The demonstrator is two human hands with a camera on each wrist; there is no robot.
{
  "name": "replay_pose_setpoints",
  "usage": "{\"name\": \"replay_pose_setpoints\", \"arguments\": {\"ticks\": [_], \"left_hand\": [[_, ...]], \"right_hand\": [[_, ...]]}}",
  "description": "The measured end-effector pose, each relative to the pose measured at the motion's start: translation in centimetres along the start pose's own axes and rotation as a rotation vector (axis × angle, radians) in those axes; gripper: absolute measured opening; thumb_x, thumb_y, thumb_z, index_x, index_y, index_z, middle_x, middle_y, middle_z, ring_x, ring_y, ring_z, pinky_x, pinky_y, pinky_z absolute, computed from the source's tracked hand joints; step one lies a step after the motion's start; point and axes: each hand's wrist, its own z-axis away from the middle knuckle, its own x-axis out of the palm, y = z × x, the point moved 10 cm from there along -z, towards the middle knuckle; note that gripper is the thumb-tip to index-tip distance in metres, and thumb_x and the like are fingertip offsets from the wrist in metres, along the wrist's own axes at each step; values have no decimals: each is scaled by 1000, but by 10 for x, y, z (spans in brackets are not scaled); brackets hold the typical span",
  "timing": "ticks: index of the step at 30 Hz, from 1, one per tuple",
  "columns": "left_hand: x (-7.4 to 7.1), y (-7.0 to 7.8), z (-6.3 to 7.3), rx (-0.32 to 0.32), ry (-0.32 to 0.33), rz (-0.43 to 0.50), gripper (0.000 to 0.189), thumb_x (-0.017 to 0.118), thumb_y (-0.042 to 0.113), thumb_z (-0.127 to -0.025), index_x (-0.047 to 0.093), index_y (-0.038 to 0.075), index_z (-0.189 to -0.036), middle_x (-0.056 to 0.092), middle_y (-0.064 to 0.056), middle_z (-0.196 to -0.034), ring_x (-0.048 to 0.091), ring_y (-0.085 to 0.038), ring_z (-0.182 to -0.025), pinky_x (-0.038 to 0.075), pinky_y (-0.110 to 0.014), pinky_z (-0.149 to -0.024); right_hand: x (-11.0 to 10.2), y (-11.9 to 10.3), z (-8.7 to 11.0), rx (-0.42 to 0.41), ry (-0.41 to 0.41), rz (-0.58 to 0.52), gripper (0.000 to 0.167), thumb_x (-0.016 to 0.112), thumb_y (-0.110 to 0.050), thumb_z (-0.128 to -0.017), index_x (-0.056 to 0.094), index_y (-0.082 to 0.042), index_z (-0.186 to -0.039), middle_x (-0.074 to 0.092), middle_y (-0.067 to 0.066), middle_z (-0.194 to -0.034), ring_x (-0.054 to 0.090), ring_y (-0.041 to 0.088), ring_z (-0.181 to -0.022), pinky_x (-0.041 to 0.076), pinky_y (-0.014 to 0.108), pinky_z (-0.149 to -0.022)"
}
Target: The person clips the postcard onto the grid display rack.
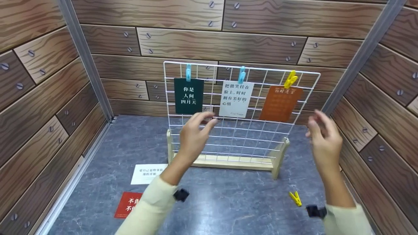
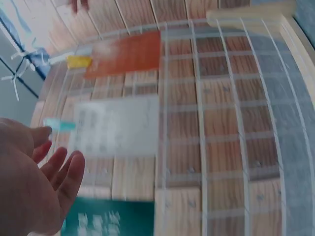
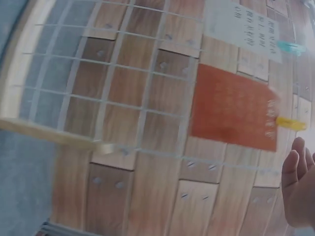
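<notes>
Head view: two unladen hands before a grid of clipped cards

A white metal wire grid [image 1: 215,65] stands mid-scene in a pale wooden stand [image 1: 235,164]. Along its upper part hang, left to right, a dark green paper card with white lettering [image 1: 189,96], a white paper card with dark lettering [image 1: 236,99] and an orange-red paper card [image 1: 281,103]. A light-blue plastic clip [image 1: 188,72], a second light-blue plastic clip [image 1: 241,75] and a yellow plastic clip [image 1: 290,79] hold them respectively.

The left hand [image 1: 196,133] grasps nothing, its fingers loosely bent; it appears before the grid, and I cannot tell whether it touches the wire. The right hand [image 1: 325,138], right of the grid, is likewise released.

Each hung card has one clip, so a brushing knuckle could swing it askew or tug it loose. A bump against the grid might rock the stand. On the near left, a flat white printed card [image 1: 148,174] and a red card with white lettering [image 1: 128,204] lie partly hidden behind the left forearm; a dragging cream sleeve [image 1: 147,209] could shift them. A loose V-shaped yellow clip [image 1: 296,198], near right, might skid if knocked, since the grey marbled tabletop [image 1: 228,202] looks smooth and glossy. Screw-head and wood-grain prints cover the walls [image 1: 183,14].
</notes>
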Motion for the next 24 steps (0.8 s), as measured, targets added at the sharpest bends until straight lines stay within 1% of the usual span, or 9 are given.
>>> {"name": "replay_pose_setpoints", "arguments": {"ticks": [4,7,10,12,14,17,20,22,24], "left_hand": [[-19,-30,19,-24,-11,-9,19,73,25,-93,74,16,-110,72,5,-106,69,-10,-92,58,-28,-77],[-31,-57,34,-63,-18,-19,19,73,23,-93,74,15,-110,73,3,-105,70,-13,-91,59,-30,-76],[-41,-89,52,-129,-32,-33,20,74,22,-92,74,13,-111,73,1,-106,70,-16,-92,58,-34,-78],[-48,-114,65,-193,-43,-51,22,74,21,-92,74,13,-112,73,0,-106,70,-18,-92,58,-36,-79],[-55,-141,78,-267,-50,-75,23,74,21,-92,74,12,-113,73,-2,-108,70,-20,-94,57,-37,-80],[-69,-182,93,-366,-52,-126,24,73,20,-93,73,11,-115,72,-6,-112,69,-24,-98,58,-40,-81],[-82,-219,105,-444,-65,-195,27,71,18,-94,71,9,-119,71,-10,-117,69,-28,-102,56,-45,-85],[-90,-242,112,-482,-82,-245,29,69,17,-94,70,7,-121,70,-13,-120,68,-31,-105,53,-49,-88],[-96,-263,118,-519,-105,-278,31,67,17,-96,68,5,-125,68,-15,-123,65,-33,-109,50,-52,-91]], "right_hand": [[-12,37,25,96,-35,94,38,63,-16,-100,62,-11,-137,62,-12,-107,59,4,-69,47,15,-53],[-25,68,42,167,-60,185,37,64,-21,-100,63,-12,-137,61,-20,-105,60,2,-68,46,15,-54],[-41,97,58,235,-80,283,39,64,-25,-100,63,-10,-136,59,-24,-104,60,-4,-66,45,15,-57],[-50,115,69,281,-104,353,41,63,-29,-100,62,-8,-136,63,-17,-108,60,-7,-66,45,15,-59],[-58,132,78,321,-134,416,45,62,-33,-101,61,-6,-136,67,-3,-114,58,-9,-64,45,15,-59],[-66,156,91,377,-187,493,51,59,-38,-101,58,-3,-138,65,19,-125,58,-9,-64,45,16,-59],[-68,176,101,408,-249,571,55,57,-41,-102,56,0,-138,63,26,-128,67,8,-70,49,24,-63],[-66,189,108,427,-306,630,58,55,-44,-102,54,1,-139,62,28,-130,71,26,-86,53,37,-73],[-62,202,114,448,-370,678,63,51,-47,-103,51,2,-141,59,29,-132,65,42,-103,51,52,-82]]}}
